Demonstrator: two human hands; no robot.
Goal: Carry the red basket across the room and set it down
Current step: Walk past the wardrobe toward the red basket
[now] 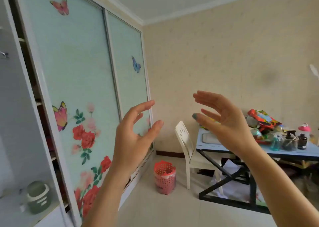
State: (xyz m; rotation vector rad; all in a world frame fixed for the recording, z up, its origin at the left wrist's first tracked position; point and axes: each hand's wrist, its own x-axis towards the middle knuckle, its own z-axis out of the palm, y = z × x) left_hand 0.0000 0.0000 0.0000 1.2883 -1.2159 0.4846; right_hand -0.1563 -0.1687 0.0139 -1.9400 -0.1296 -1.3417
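Observation:
The red basket (165, 177), a perforated plastic bin with a liner inside, stands upright on the pale tiled floor near the far corner, beside the wardrobe. My left hand (133, 137) is raised in front of me, fingers curved and apart, holding nothing. My right hand (224, 121) is raised at about the same height, palm facing left, fingers spread, also holding nothing. Both hands are well above the basket and nearer to me than it, not touching it.
A sliding wardrobe (77, 88) with flower and butterfly panels runs along the left. A white chair (185, 145) stands right of the basket, at a blue table (241, 148) cluttered with bottles and bags. A green pot (37, 196) sits on a shelf at lower left.

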